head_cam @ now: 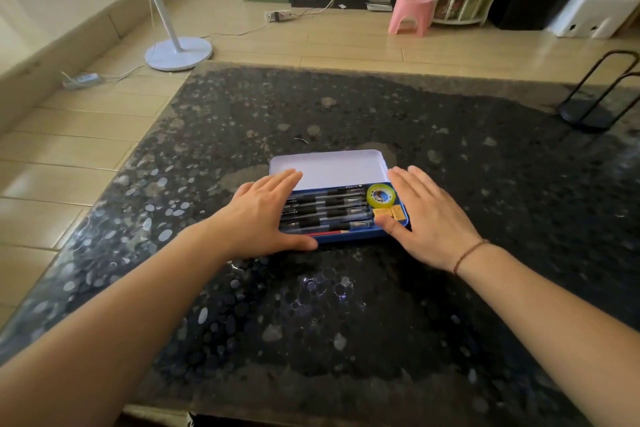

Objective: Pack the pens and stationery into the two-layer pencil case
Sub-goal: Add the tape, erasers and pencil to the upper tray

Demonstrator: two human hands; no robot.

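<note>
A blue pencil case point(349, 237) lies on the dark table with its white-lined lid point(332, 168) raised at the back. Inside lie several black pens point(329, 210), a red pencil point(327, 233) along the front wall, a yellow tape roll point(381, 196) and two small orange erasers point(389, 212) at the right end. My left hand point(266, 211) rests flat over the case's left end, thumb on its front edge. My right hand point(429, 218) lies flat against the right end, thumb touching the front right corner. Neither hand closes around anything.
The dark speckled table point(346, 305) spreads wide around the case. A black wire stand point(595, 97) sits at the far right. Beyond the table's far edge are a tiled floor, a white fan base point(178, 53) and a pink stool point(412, 12).
</note>
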